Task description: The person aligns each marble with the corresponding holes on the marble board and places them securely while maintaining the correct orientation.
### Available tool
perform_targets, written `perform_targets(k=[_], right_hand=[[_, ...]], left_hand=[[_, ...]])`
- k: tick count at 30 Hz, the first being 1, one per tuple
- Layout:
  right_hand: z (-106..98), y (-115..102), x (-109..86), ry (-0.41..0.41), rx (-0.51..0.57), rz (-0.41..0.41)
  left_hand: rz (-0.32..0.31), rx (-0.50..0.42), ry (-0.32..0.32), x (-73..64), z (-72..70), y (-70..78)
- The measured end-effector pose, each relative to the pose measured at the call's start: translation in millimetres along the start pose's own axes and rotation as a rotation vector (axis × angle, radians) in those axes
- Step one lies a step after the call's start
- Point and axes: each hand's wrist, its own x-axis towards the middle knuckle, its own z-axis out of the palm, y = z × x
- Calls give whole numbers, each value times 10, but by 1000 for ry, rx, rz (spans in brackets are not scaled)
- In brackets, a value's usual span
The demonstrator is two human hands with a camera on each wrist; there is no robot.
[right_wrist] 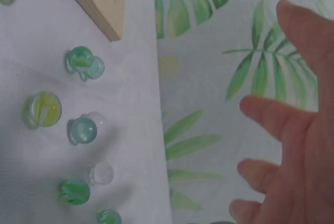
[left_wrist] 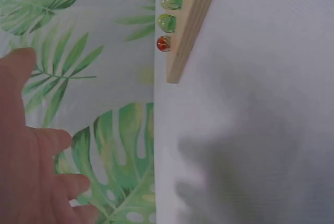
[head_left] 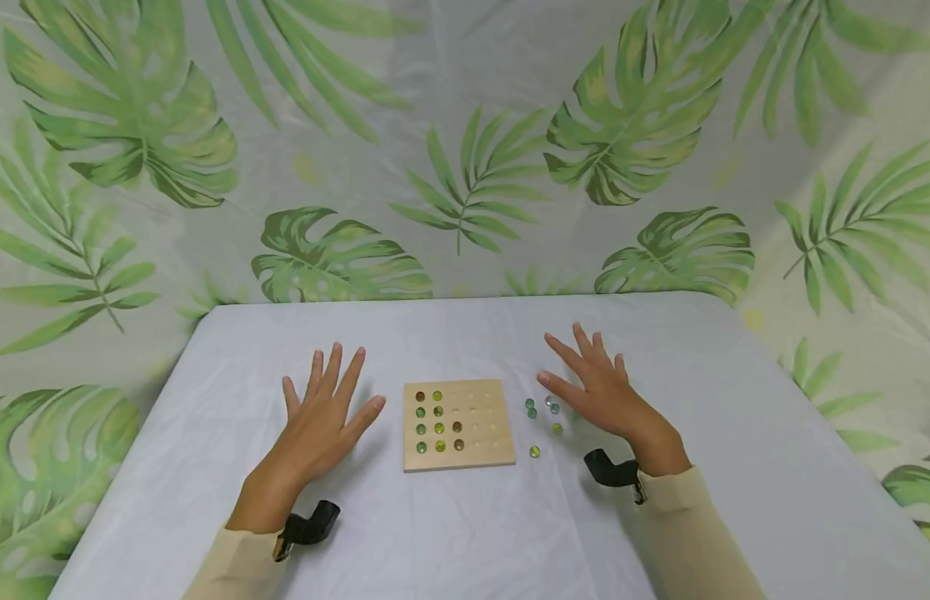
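Note:
A pale wooden board (head_left: pixel 483 457) with rows of small dimples lies mid-table. Glass marbles fill its two left columns; a brown marble (head_left: pixel 457 427) and another below it sit in the third column, and dimples farther right are bare. My left hand (head_left: pixel 322 425) hovers left of the board, palm down, fingers spread, holding nothing. On the other side, my right hand (head_left: pixel 607 396) is likewise spread and holds nothing, over the table beside several loose marbles. Among these are a yellow-swirled marble (right_wrist: pixel 45 109), a green marble (right_wrist: pixel 74 191) and a clear marble (right_wrist: pixel 102 173).
A white cloth covers the table (head_left: pixel 465 533). Behind it hangs a leaf-patterned curtain (head_left: pixel 502 50). Each wrist carries a black camera mount, the left mount (head_left: pixel 312 523) and the right mount (head_left: pixel 609 469), jutting inward below the hands.

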Motion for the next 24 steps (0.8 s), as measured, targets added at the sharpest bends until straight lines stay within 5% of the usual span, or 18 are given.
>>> perform_targets(k=[9,16,24], right_hand=[[36,263,49,31,138,-94],[108,409,86,85,187,-145],[144,525,111,37,257,-128]], left_hand=[[65,-137,-5,50,170,-11],[91,-107,-13,29,286,13],[97,-136,-41,54,391,-3]])
